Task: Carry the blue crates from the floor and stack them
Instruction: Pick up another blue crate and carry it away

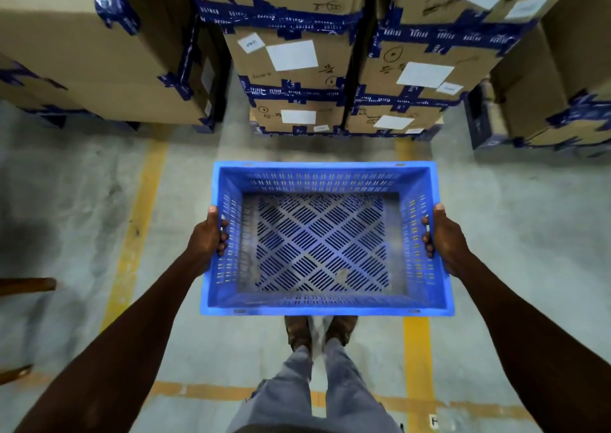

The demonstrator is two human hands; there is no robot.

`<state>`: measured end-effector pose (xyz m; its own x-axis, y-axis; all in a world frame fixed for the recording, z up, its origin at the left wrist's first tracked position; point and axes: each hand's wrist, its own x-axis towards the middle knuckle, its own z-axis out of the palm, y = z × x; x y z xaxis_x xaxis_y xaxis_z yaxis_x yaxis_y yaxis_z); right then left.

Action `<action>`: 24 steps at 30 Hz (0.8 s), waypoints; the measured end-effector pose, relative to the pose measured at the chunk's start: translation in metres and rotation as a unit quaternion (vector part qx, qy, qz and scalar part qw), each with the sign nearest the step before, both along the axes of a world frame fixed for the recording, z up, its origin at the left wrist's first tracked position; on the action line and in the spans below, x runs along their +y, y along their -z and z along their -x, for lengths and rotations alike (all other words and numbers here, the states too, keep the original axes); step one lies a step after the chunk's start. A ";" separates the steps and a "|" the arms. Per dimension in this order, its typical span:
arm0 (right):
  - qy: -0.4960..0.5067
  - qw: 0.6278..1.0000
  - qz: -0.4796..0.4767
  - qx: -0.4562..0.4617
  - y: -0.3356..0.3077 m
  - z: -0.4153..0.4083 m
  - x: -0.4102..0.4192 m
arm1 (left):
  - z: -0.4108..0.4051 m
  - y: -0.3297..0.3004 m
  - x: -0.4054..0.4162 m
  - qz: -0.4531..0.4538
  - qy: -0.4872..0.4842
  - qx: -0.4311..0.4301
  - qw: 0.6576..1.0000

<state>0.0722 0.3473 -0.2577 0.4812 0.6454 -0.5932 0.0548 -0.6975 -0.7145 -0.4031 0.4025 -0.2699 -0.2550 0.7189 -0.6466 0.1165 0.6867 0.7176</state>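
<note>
Head view: my left hand (211,234) and right hand (443,237) grip one blue crate (325,295) off the floor (82,201), not yet stacked.

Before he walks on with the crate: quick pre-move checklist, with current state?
1. Left hand grips the crate wall, fingers curled over the rim: ok.
2. Right hand grips the opposite wall the same way: ok.
3. Crate held roughly level, off the floor: ok.
4. Crate inside holds no goods, only dust marks: ok.
5. Floor between feet and the cardboard boxes shows no obstacle: ok.
6. Stack of crates to put it on: not in view, cannot tell.
</note>
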 end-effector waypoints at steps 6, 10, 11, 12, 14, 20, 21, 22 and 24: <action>-0.004 1.000 0.017 -0.014 -0.002 -0.002 0.007 | -0.003 -0.008 0.005 0.006 0.009 -0.006 1.000; -0.006 0.999 0.016 -0.028 0.002 -0.002 0.000 | -0.003 -0.005 -0.009 0.003 0.001 -0.003 1.000; 0.002 0.999 0.004 -0.036 0.003 -0.001 -0.002 | -0.005 -0.005 -0.012 -0.006 -0.010 0.002 1.000; 0.010 0.999 -0.006 -0.044 0.003 0.001 -0.003 | -0.008 -0.006 -0.013 -0.016 -0.020 0.006 1.000; 0.022 0.998 -0.019 -0.052 0.003 0.002 -0.001 | -0.012 -0.009 -0.010 -0.033 -0.030 0.017 0.999; 0.033 0.998 -0.024 -0.053 0.006 0.003 0.009 | -0.012 -0.008 0.006 -0.052 -0.026 0.031 0.998; 0.036 0.998 -0.025 -0.053 0.007 0.004 0.007 | -0.011 -0.006 0.006 -0.055 -0.026 0.033 0.998; 0.040 0.997 -0.028 -0.053 0.007 0.004 0.005 | -0.011 -0.006 0.004 -0.060 -0.026 0.033 0.997; 0.049 0.997 -0.033 -0.055 0.007 0.003 0.003 | -0.011 -0.007 0.004 -0.066 -0.022 0.026 0.997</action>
